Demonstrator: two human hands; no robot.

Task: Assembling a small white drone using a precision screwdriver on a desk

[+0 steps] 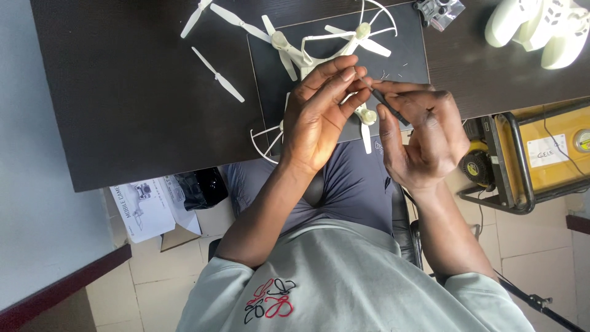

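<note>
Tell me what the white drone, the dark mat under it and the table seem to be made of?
Drone: probably moulded plastic, with thin, smooth, off-white arms and hoop guards. Mat: looks like rubber or soft vinyl, being flat, matte and dark grey. Table: seems to be dark wood or wood-look laminate, with faint grain and a slight sheen.

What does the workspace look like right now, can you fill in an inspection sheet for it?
Surface: dark desk with a dark mat.
Job's things: white drone on the mat; loose propeller.
Clutter: tiny screws; small plastic bag; white controller.
Grippers: left hand pinching something small; right hand holding a thin dark tool.
Cables: black cable across a yellow machine.
Surroundings: tiled floor; cardboard box.
</note>
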